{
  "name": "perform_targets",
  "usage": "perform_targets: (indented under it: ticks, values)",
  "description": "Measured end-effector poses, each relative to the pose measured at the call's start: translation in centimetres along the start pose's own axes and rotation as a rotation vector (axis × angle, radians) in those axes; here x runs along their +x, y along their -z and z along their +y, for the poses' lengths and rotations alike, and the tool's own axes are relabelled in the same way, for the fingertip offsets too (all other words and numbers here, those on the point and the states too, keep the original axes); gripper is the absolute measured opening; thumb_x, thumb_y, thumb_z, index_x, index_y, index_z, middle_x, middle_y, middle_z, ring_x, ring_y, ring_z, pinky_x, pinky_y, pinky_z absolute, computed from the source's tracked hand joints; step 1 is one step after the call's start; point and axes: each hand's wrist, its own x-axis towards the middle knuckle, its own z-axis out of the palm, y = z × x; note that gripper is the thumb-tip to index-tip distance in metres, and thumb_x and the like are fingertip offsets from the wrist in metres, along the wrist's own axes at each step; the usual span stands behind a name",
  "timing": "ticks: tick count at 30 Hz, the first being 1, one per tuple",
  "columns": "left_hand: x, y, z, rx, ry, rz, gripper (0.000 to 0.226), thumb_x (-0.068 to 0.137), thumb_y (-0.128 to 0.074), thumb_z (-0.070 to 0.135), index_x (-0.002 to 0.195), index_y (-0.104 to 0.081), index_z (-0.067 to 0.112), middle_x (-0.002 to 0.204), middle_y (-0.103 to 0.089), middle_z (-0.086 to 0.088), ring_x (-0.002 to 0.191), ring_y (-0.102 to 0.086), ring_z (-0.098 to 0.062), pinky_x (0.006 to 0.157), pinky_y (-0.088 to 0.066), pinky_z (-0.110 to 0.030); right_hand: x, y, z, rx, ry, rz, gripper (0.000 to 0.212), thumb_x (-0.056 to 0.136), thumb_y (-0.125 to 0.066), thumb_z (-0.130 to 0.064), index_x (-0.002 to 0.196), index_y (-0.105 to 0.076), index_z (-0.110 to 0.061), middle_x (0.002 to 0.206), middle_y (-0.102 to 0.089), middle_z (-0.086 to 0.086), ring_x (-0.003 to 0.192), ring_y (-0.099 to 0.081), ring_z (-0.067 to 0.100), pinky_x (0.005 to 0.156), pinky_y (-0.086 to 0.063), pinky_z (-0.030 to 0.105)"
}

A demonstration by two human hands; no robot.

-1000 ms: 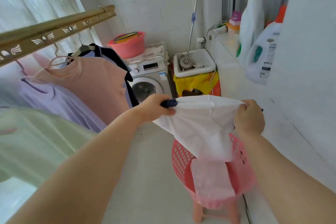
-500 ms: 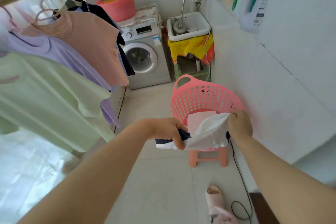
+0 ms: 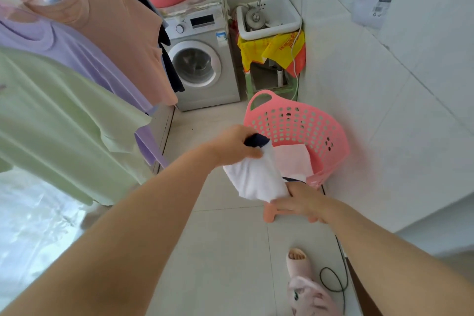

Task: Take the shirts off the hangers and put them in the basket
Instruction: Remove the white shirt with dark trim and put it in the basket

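The left hand (image 3: 234, 146) is clenched round the navy-trimmed end of a bunched white shirt (image 3: 256, 179), held over the near rim of the pink basket (image 3: 289, 123). The right hand (image 3: 304, 201) meets the shirt's lower end, fingers stretched beneath; whether it pinches, I cannot tell. A green shirt (image 3: 64, 115) and a peach shirt (image 3: 123, 33) hang at left.

Pale tiled floor (image 3: 225, 251). Washing machine (image 3: 205, 64) stood at far edge, green stand (image 3: 269, 90) right of it. Pink stool (image 3: 270, 214) near right edge, carrying basket (image 3: 295, 120). Black cable (image 3: 333, 279) looped by right edge; slipper (image 3: 300, 261) just beside it.
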Motion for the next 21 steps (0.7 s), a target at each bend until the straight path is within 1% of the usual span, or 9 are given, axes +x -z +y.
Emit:
perform_targets:
  ticks: [2,4,6,8,11,14,16,17,21]
  values:
    - [1.1,-1.4,-0.7,-0.013,0.030,0.263,0.026,0.084,-0.069,0.022,0.108,-0.060,0.017,0.101,-0.065,0.006,0.096,-0.059,-0.017,0.076,-0.044,-0.026,0.6,-0.2,0.8,0.133,-0.022,0.124,0.029,0.095,-0.051,-0.029,0.121,-0.057,-0.017,0.110,-0.064,0.004,0.089,-0.058,0.016,0.063,-0.045,0.022]
    - [1.7,-3.0,-2.0,-0.181,0.179,0.411,0.054,0.085,-0.069,0.028,0.133,-0.045,0.016,0.130,-0.057,0.003,0.116,-0.054,-0.018,0.088,-0.042,-0.029,0.9,0.0,1.6,0.280,-0.057,0.118,0.028,0.098,-0.045,-0.024,0.124,-0.053,-0.020,0.108,-0.062,0.002,0.083,-0.056,0.009,0.060,-0.040,0.021]
    - [2.2,-5.2,-3.8,-0.301,0.399,0.336,0.071,0.087,-0.067,0.033,0.144,-0.031,0.009,0.145,-0.043,-0.006,0.129,-0.045,-0.024,0.098,-0.038,-0.032,1.4,0.5,2.5,0.388,-0.097,0.126,0.030,0.099,-0.044,-0.020,0.128,-0.051,-0.020,0.111,-0.061,0.003,0.084,-0.056,0.009,0.060,-0.039,0.022]
    - [2.1,-7.8,-5.4,-0.281,0.551,0.134,0.074,0.090,-0.061,0.039,0.147,-0.027,0.004,0.149,-0.038,-0.012,0.133,-0.041,-0.028,0.103,-0.036,-0.034,2.2,1.1,3.2,0.441,-0.118,0.169,0.032,0.099,-0.046,-0.017,0.130,-0.051,-0.016,0.113,-0.061,0.005,0.088,-0.057,0.013,0.059,-0.039,0.023]
    - [1.2,-9.9,-6.1,-0.475,0.614,-0.075,0.058,0.097,-0.047,0.044,0.139,-0.044,0.005,0.141,-0.049,-0.008,0.119,-0.050,-0.024,0.089,-0.037,-0.033,2.8,1.8,3.3,0.455,-0.128,0.131,0.033,0.098,-0.046,-0.015,0.130,-0.053,-0.019,0.108,-0.063,0.002,0.083,-0.058,0.011,0.055,-0.041,0.021]
    - [0.8,-10.5,-5.8,-0.688,0.645,-0.086,0.042,0.099,-0.046,0.040,0.122,-0.059,0.008,0.118,-0.061,-0.005,0.098,-0.056,-0.019,0.075,-0.036,-0.028,3.3,2.4,3.4,0.475,-0.120,0.122,0.033,0.099,-0.045,-0.022,0.131,-0.052,-0.022,0.114,-0.064,0.002,0.093,-0.061,0.015,0.063,-0.046,0.025]
    - [1.2,-10.4,-6.0,-0.648,0.595,0.013,0.024,0.098,-0.048,0.032,0.095,-0.060,0.012,0.092,-0.054,-0.008,0.073,-0.045,-0.018,0.057,-0.029,-0.026,3.6,2.7,3.5,0.442,-0.126,0.126,0.034,0.100,-0.045,-0.025,0.133,-0.051,-0.021,0.118,-0.063,0.002,0.104,-0.060,0.020,0.078,-0.050,0.032]
    - [1.6,-10.4,-6.1,-0.626,0.577,0.094,0.022,0.098,-0.048,0.029,0.085,-0.054,0.013,0.085,-0.047,-0.009,0.069,-0.038,-0.018,0.056,-0.025,-0.027,3.7,2.8,3.5,0.421,-0.135,0.135,0.033,0.100,-0.044,-0.024,0.132,-0.051,-0.019,0.117,-0.063,0.002,0.105,-0.060,0.021,0.079,-0.050,0.034]
    - [3.2,-9.1,-5.6,-0.487,0.526,0.340,0.036,0.099,-0.042,0.023,0.065,-0.041,0.012,0.067,-0.040,-0.002,0.067,-0.036,-0.021,0.058,-0.026,-0.030,4.2,3.6,2.7,0.279,-0.157,0.247,0.032,0.100,-0.041,-0.024,0.128,-0.051,-0.014,0.116,-0.060,0.008,0.100,-0.058,0.028,0.060,-0.054,0.033]
